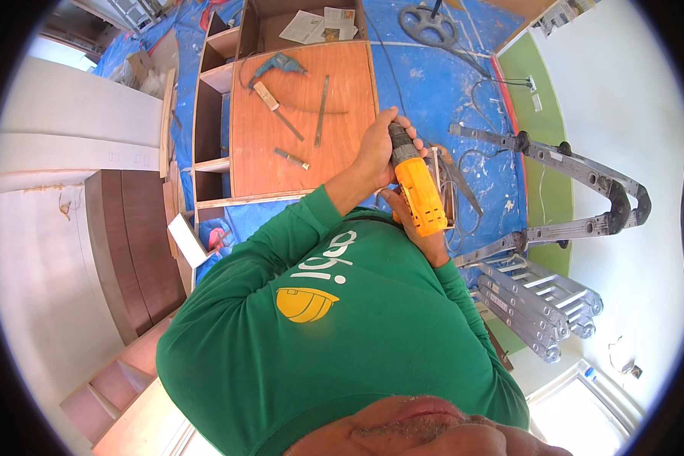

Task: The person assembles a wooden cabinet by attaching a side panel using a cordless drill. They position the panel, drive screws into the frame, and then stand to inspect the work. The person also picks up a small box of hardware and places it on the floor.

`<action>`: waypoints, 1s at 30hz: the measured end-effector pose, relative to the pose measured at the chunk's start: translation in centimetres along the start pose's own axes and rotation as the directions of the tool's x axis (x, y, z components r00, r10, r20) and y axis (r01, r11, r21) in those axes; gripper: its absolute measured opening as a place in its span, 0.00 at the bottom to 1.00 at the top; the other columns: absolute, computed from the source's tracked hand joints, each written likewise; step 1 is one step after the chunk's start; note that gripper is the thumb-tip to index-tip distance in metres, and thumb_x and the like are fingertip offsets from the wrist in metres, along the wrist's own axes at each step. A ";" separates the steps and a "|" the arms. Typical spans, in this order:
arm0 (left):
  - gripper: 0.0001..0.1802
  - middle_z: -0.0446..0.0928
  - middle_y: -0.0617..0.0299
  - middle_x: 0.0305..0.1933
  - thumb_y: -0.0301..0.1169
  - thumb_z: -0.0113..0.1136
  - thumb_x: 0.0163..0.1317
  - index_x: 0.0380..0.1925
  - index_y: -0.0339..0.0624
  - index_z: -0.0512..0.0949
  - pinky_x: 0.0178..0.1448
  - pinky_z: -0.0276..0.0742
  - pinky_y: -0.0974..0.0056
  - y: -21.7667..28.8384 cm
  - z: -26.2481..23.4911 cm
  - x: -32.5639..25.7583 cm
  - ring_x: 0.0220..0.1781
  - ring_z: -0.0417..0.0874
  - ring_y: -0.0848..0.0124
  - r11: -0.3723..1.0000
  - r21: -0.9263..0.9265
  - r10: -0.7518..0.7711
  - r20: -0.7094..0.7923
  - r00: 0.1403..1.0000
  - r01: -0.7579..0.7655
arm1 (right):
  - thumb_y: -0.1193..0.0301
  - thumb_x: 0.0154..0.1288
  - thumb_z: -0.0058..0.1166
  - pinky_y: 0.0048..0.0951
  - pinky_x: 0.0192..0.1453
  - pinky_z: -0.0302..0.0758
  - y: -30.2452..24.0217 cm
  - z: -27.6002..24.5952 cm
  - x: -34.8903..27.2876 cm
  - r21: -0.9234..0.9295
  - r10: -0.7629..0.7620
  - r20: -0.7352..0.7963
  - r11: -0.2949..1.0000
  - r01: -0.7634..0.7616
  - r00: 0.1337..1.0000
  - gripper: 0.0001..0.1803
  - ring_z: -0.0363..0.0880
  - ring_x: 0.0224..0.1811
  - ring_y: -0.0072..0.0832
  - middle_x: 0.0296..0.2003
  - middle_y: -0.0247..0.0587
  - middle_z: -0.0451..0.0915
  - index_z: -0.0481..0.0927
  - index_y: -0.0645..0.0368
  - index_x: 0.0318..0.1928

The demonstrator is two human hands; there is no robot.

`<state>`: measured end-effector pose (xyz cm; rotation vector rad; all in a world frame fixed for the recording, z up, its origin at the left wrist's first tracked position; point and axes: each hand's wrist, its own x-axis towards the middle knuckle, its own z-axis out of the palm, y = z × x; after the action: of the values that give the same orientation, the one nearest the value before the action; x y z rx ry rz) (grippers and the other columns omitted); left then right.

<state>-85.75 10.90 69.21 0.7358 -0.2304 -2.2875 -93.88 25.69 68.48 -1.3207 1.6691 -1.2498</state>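
A yellow and black cordless drill (pixel 420 194) is held in front of my chest, chuck pointing away from me. My left hand (pixel 376 148) wraps the black chuck end, thumb and fingers on either side of it. Lower down, my right hand (pixel 409 214) is closed around the drill's handle, which the yellow body largely hides. Ahead and to the left, an orange-brown wooden panel (pixel 304 178) carries a teal corded drill (pixel 279 64), a tool with a pale block handle (pixel 266 96), a narrow metal strip (pixel 322 110) and a short chisel-like tool (pixel 291 158).
Blue sheeting (pixel 402 83) covers the floor. A handsaw (pixel 459 181) lies right of the drill, among loose cables. Folding ladders (pixel 577 171) stand along the right wall. Open shelf compartments (pixel 207 125) border the panel, with newspapers (pixel 323 26) beyond it. A dark cabinet (pixel 133 251) stands left.
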 end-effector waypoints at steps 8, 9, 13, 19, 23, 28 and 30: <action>0.15 0.75 0.61 0.30 0.44 0.52 0.76 0.34 0.47 0.72 0.42 0.87 0.51 0.2 -0.4 0.5 0.30 0.81 0.65 1.000 0.018 -0.007 -0.092 0.996 0.009 | 0.71 0.64 0.73 0.34 0.39 0.78 -0.9 -0.5 0.9 0.097 0.074 0.087 0.992 -0.083 0.993 0.15 0.82 0.33 0.32 0.35 0.41 0.82 0.82 0.64 0.46; 0.15 0.74 0.62 0.30 0.44 0.51 0.76 0.33 0.47 0.71 0.42 0.87 0.51 0.2 -0.3 0.4 0.29 0.81 0.65 0.999 0.028 -0.014 -0.107 0.994 0.017 | 0.71 0.65 0.72 0.32 0.38 0.77 -1.1 -0.4 1.1 0.100 0.021 0.082 0.995 -0.030 0.996 0.13 0.81 0.33 0.29 0.34 0.38 0.82 0.82 0.62 0.45; 0.16 0.74 0.60 0.30 0.44 0.51 0.77 0.34 0.46 0.71 0.40 0.87 0.52 0.0 -0.7 -0.2 0.29 0.81 0.64 0.999 0.033 0.035 0.009 0.999 -0.035 | 0.74 0.63 0.70 0.33 0.38 0.79 1.6 0.4 1.3 -0.070 -0.203 0.014 0.977 0.204 0.979 0.12 0.84 0.33 0.33 0.33 0.40 0.84 0.81 0.62 0.43; 0.17 0.75 0.59 0.28 0.44 0.52 0.77 0.34 0.43 0.72 0.37 0.86 0.53 0.5 -0.2 -0.5 0.29 0.82 0.63 0.975 0.220 0.019 -0.027 0.999 -0.013 | 0.73 0.67 0.64 0.46 0.38 0.76 2.2 -0.6 1.1 -0.134 -0.060 0.085 0.988 0.071 0.995 0.11 0.81 0.35 0.56 0.33 0.53 0.79 0.74 0.63 0.41; 0.15 0.76 0.60 0.28 0.42 0.56 0.75 0.32 0.45 0.73 0.34 0.85 0.56 0.7 -1.4 -0.2 0.28 0.82 0.65 0.962 0.267 -0.043 -0.045 0.998 0.054 | 0.71 0.66 0.62 0.50 0.41 0.75 2.2 -0.7 1.3 -0.306 -0.082 0.115 0.945 0.114 0.990 0.11 0.80 0.39 0.55 0.36 0.52 0.79 0.75 0.61 0.44; 0.11 0.78 0.60 0.28 0.36 0.65 0.69 0.33 0.43 0.75 0.34 0.85 0.59 0.7 -1.8 -1.5 0.27 0.83 0.66 0.949 0.311 -0.052 -0.025 0.998 0.057 | 0.68 0.67 0.60 0.56 0.40 0.71 1.0 -0.3 1.3 -0.391 -0.118 0.087 0.909 0.143 0.989 0.12 0.78 0.38 0.59 0.36 0.54 0.77 0.72 0.61 0.42; 0.11 0.79 0.60 0.28 0.34 0.69 0.66 0.34 0.42 0.76 0.34 0.85 0.61 0.5 -1.9 -2.0 0.26 0.83 0.67 0.963 0.265 -0.040 -0.029 0.999 0.046 | 0.68 0.67 0.59 0.56 0.40 0.71 1.2 0.0 1.2 -0.423 -0.089 0.096 0.898 0.122 0.991 0.12 0.78 0.38 0.58 0.36 0.53 0.77 0.72 0.61 0.42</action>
<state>-83.15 11.98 68.74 0.9102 -0.5228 -2.3130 -94.66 24.56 67.42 -1.7150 1.9099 -0.9023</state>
